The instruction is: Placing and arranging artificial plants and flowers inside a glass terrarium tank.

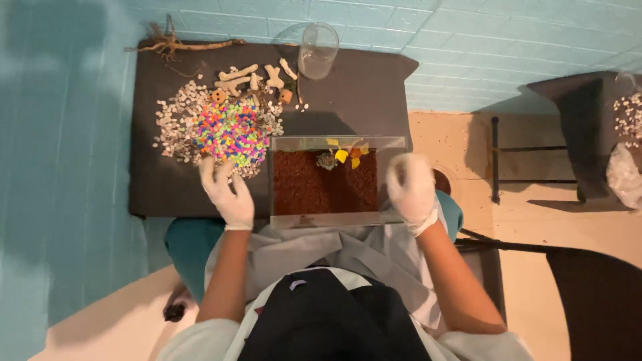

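A clear rectangular tank (338,142) holds reddish-brown gravel and a small plant with yellow leaves (344,156) at its far end. My right hand (411,190), in a white glove, rests against the tank's right wall with its fingers curled; whether it grips the wall is unclear. My left hand (227,190), also gloved, lies flat on the dark table (167,187) with fingers spread, its fingertips at the near edge of a heap of multicoloured pebbles (231,130).
White pebbles (177,120) ring the coloured heap. Pale driftwood pieces (257,77), a root (174,45) and a clear glass jar (317,50) lie at the table's far side. A second dark table (588,134) with pebbles and a bag stands at right.
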